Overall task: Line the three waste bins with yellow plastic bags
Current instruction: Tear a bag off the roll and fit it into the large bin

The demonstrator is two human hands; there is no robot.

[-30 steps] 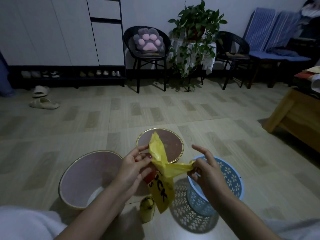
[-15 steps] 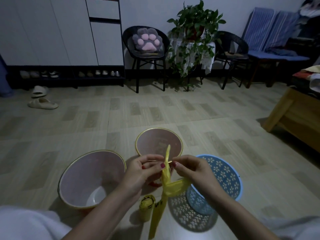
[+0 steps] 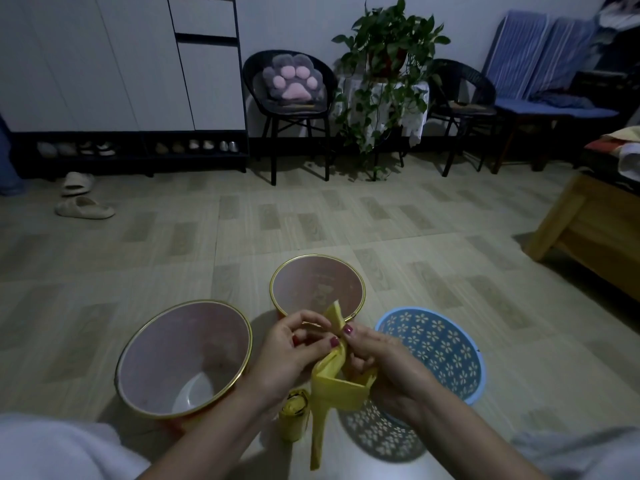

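A folded yellow plastic bag [image 3: 334,382] hangs between my hands above the floor. My left hand [image 3: 292,355] pinches its upper edge with thumb and forefinger. My right hand [image 3: 384,362] pinches the same edge right beside it, fingertips almost touching. A roll of yellow bags [image 3: 294,414] stands on the floor below. Three unlined bins stand around: a large pink gold-rimmed bin [image 3: 145,348] at left, a smaller pink gold-rimmed bin [image 3: 298,271] behind my hands, and a blue perforated basket [image 3: 450,344] at right, partly hidden by my right hand.
Tiled floor stretches ahead. A wooden table [image 3: 595,233] stands at right. Black chairs [image 3: 291,98] and a potted plant [image 3: 384,74] line the far wall. Slippers [image 3: 83,207] lie at far left near a white cabinet with a shoe shelf.
My hands have come together from about a bag's width apart to pinching the top edge side by side. The bag has dropped from spread out to a narrow hanging strip.
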